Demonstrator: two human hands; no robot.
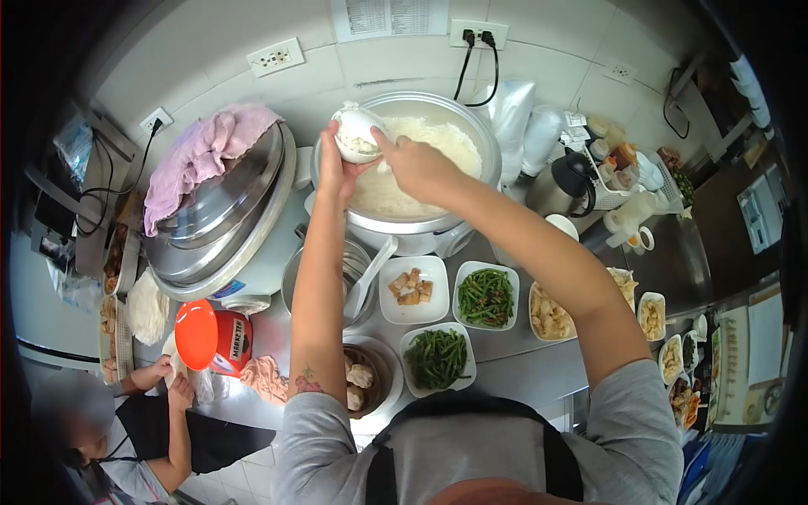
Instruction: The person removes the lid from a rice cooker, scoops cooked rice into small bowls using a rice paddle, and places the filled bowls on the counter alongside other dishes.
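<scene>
The steel tabletop (pixel 522 370) extended below the hands and supported the vessels. The rice cooker (pixel 404 244) stood directly beneath the hands, uncovered, presumably for free access to the white rice (pixel 442 147) inside. Left of the hands, a large steel lid (pixel 223 210) sat tilted; a pink towel (pixel 206 156) was draped over it, possibly to protect a grip against heat.

Below the left hand (pixel 337 168), a steel pot (pixel 357 255) held a white paddle (pixel 370 273), its handle upward, likely for quick pick-up. Below the right hand (pixel 421 171), separate square dishes contained browned cubes (pixel 412 289), green beans (pixel 486 296) and dark green vegetables (pixel 437 360), apparently kept apart to prevent mixing.

The white bowl (pixel 359 158), filled with rice, was above the cooker's left rim. The left hand gripped its side, tilting it, probably so that loose grains dropped into the cooker. The right hand was curled, fingers against the bowl; whether it gripped anything could not be determined.
</scene>
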